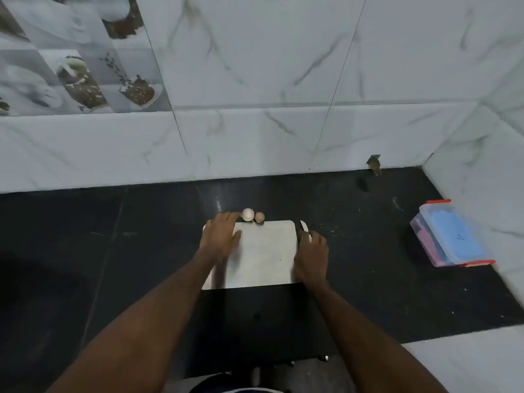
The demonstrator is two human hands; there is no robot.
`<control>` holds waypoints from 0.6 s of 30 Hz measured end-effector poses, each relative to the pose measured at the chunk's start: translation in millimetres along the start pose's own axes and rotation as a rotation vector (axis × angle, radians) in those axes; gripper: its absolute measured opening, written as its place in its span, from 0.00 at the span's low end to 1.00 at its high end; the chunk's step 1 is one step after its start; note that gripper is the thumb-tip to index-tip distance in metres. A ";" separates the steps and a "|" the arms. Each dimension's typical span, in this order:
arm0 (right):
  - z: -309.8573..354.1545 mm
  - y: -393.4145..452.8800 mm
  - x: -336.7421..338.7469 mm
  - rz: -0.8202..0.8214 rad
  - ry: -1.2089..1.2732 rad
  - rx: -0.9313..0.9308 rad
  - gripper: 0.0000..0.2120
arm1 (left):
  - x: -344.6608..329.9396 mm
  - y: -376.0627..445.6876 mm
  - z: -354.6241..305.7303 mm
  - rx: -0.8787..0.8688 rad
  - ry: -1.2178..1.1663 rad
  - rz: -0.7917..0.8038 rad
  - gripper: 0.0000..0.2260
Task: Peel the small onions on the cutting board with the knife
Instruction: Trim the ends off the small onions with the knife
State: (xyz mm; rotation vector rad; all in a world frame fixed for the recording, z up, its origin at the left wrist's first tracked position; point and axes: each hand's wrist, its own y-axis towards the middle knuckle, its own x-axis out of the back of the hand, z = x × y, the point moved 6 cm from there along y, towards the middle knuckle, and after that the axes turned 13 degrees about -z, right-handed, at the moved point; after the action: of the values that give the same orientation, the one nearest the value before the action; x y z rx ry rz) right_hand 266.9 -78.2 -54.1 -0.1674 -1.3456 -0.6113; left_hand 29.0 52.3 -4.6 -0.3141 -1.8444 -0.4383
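A pale cutting board (263, 253) lies on the black counter in front of me. Two small onions sit at its far edge: a whitish one (247, 214) and a brown one (259, 217), touching each other. My left hand (219, 238) lies over the board's far left part with fingers stretched out, fingertips right beside the whitish onion. My right hand (312, 256) rests at the board's right edge, fingers curled over the knife handle there. The knife (303, 226) shows only a dark-and-white tip beyond my fingers.
A clear plastic box (450, 236) with a blue lid and red clips sits at the right against the wall. White marble tiles (255, 143) rise close behind the board. Small crumbs dot the black counter (113, 251) on the right.
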 end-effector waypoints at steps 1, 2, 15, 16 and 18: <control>-5.3 3.2 0.1 0.009 0.010 -0.064 0.20 | -1.7 6.7 -2.6 -0.017 -0.039 -0.009 0.22; -11.0 5.2 -0.3 -0.008 0.003 -0.113 0.18 | -3.9 14.0 -3.6 -0.011 -0.083 -0.019 0.22; -32.0 4.0 -22.5 -0.037 0.076 -0.280 0.22 | -64.9 84.1 -13.8 -0.279 -0.076 0.006 0.29; -33.3 3.9 -24.1 -0.046 0.112 -0.306 0.23 | -69.6 86.0 -15.0 -0.310 -0.069 0.022 0.28; -35.7 4.7 -26.4 -0.048 0.176 -0.359 0.23 | -78.2 89.0 -16.0 -0.347 -0.060 0.068 0.24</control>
State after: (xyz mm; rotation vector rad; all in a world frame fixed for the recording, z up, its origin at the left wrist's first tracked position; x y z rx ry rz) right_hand 297.5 -82.1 -86.4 -0.3644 -1.0650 -0.8860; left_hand 104.5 125.0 -62.2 -0.6296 -1.8058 -0.7099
